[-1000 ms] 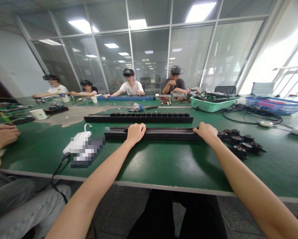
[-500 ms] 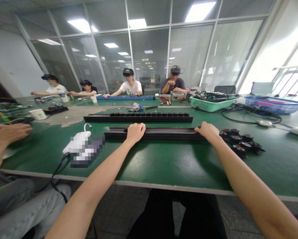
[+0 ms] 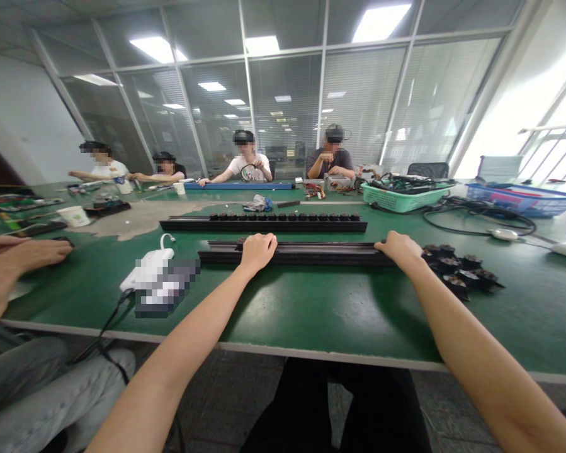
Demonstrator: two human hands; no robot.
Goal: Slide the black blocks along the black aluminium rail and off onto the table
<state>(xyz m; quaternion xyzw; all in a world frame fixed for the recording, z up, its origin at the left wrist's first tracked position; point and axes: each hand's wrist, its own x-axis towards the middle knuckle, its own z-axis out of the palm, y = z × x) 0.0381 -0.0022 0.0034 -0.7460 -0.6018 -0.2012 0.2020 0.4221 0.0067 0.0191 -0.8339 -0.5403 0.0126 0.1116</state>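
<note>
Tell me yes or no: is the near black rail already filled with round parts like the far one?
No, the near rail shows a bare top between both hands, unlike the far rail.

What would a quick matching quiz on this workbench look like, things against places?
Things:
1. left hand
2. right hand
3. green basket
4. loose black parts

Places:
A. far right of the table, full of cables
B. on the near rail, toward its left end
C. on the table beside the near rail's right end
D. on the near rail's right end

Pairs: 1-B, 2-D, 3-A, 4-C
</note>
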